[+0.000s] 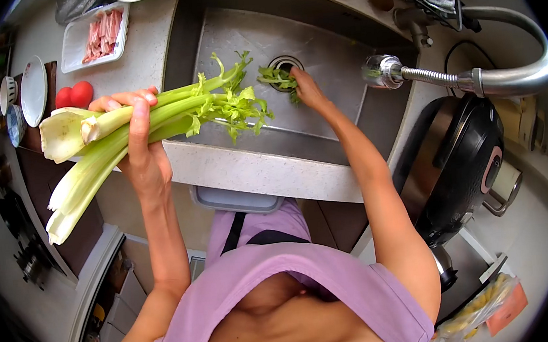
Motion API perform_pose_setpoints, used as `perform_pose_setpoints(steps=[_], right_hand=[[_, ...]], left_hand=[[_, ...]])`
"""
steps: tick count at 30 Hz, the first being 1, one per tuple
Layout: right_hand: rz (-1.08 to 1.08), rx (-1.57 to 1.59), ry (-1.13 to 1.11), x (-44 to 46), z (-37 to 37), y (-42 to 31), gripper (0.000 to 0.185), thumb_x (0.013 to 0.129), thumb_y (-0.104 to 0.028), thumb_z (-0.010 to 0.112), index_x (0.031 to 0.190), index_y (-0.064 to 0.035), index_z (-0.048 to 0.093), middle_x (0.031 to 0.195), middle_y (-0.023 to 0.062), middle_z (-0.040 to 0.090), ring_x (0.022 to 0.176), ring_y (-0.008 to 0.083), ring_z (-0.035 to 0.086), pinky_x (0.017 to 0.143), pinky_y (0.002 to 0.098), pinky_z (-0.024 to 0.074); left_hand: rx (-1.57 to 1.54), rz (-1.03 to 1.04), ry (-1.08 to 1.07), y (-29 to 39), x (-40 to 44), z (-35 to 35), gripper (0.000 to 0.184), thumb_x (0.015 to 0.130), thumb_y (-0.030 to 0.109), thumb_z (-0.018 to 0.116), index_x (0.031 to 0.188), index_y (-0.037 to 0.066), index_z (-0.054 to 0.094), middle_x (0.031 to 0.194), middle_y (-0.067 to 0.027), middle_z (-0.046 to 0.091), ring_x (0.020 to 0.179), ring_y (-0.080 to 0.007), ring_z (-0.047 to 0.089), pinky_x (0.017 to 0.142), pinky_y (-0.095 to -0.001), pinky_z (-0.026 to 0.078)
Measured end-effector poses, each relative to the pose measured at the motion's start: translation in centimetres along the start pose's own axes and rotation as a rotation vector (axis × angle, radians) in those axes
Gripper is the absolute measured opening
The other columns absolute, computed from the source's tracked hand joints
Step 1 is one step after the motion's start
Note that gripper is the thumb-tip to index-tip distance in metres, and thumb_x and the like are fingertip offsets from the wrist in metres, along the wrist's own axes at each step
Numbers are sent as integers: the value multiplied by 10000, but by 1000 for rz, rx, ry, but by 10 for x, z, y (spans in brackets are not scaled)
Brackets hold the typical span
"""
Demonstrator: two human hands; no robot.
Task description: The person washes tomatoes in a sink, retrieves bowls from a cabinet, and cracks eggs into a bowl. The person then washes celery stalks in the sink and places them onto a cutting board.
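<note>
My left hand point(141, 137) is wrapped round a bunch of celery point(171, 113), its pale cut ends pointing left and its leafy tops reaching over the sink's edge. Down in the metal sink point(230, 41), my right hand point(306, 88) is closed on some green celery leaves point(277, 77) at the drain point(285, 63). Its fingertips are partly hidden, and the leaves cover part of the drain opening.
A tray of sliced meat point(103, 37) and two tomatoes point(74, 95) lie on the left counter near a white plate point(34, 91). The faucet point(438, 77) reaches over the sink from the right. A black appliance point(459, 161) stands beside my right arm.
</note>
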State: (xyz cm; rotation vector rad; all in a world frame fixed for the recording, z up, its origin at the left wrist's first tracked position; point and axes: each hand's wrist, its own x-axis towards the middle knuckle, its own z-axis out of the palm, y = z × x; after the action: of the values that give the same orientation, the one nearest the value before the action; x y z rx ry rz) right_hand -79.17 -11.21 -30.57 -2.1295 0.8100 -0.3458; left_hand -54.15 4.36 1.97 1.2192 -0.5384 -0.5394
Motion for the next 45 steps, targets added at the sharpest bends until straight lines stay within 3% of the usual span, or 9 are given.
perform_pose_setpoints(steps=[10, 13, 18, 22, 33, 37, 39, 42, 45], right_hand=[[194, 93, 22, -15, -22, -4, 400, 636, 149, 409, 1001, -6, 460, 927, 225, 522, 922, 429, 505, 800, 452, 397], [74, 159, 197, -7, -17, -12, 361, 676, 91, 441, 1015, -16, 509, 923, 201, 544, 929, 399, 528, 827, 425, 416], [282, 112, 37, -3, -20, -13, 185, 745, -162, 574, 853, -13, 598, 904, 182, 552, 895, 357, 539, 815, 387, 431], [360, 35, 21, -6, -47, -33, 195, 723, -179, 634, 815, -12, 596, 866, 178, 544, 876, 350, 538, 779, 378, 440], [-271, -203, -514, -32, 19, -43, 301, 698, -24, 612, 989, -34, 534, 1083, 136, 516, 999, 357, 524, 846, 391, 466], [-286, -285, -610, -32, 20, -22, 296, 682, 3, 614, 965, -31, 535, 1045, 147, 532, 981, 343, 528, 828, 393, 458], [-137, -44, -413, -37, 1, -11, 299, 672, -9, 644, 950, -39, 537, 976, 156, 549, 948, 339, 544, 789, 387, 459], [525, -80, 239, -25, -39, 10, 319, 696, -94, 711, 962, -18, 550, 889, 196, 604, 839, 359, 593, 728, 401, 464], [595, -65, 750, 7, -74, 88, 483, 691, -265, 759, 1033, 17, 566, 961, 218, 627, 904, 371, 604, 761, 409, 467]], left_hand=[[-28, 11, 34, -8, 0, -14, 289, 810, -7, 612, 985, 134, 429, 857, -32, 524, 859, -163, 554, 965, -465, 409], [1, 20, 32, -8, 0, -18, 284, 807, 3, 614, 979, 133, 430, 856, -34, 524, 862, -166, 552, 965, -464, 405], [25, 25, 39, -3, 0, -18, 278, 806, 10, 612, 978, 128, 428, 853, -33, 522, 866, -168, 545, 963, -462, 402], [-6, 17, 33, -4, 1, -21, 277, 806, 10, 610, 979, 127, 428, 850, -30, 516, 870, -167, 543, 961, -466, 402], [17, 15, 44, -4, 0, -22, 272, 808, 9, 609, 972, 126, 427, 843, -25, 516, 873, -171, 547, 961, -463, 407], [-9, 14, 47, -4, -2, -20, 282, 810, -6, 600, 977, 126, 416, 840, -34, 512, 866, -178, 543, 958, -460, 404], [-39, 34, 40, -4, -3, -22, 323, 804, -53, 577, 1005, 108, 382, 861, -50, 525, 855, -182, 542, 954, -453, 395], [-33, 24, 36, -5, -3, -20, 326, 808, -55, 567, 1007, 113, 370, 846, -45, 501, 847, -176, 529, 953, -451, 391], [-56, 13, 32, -11, -5, -23, 315, 813, -39, 561, 1006, 118, 369, 853, -42, 485, 862, -176, 519, 955, -450, 386]])
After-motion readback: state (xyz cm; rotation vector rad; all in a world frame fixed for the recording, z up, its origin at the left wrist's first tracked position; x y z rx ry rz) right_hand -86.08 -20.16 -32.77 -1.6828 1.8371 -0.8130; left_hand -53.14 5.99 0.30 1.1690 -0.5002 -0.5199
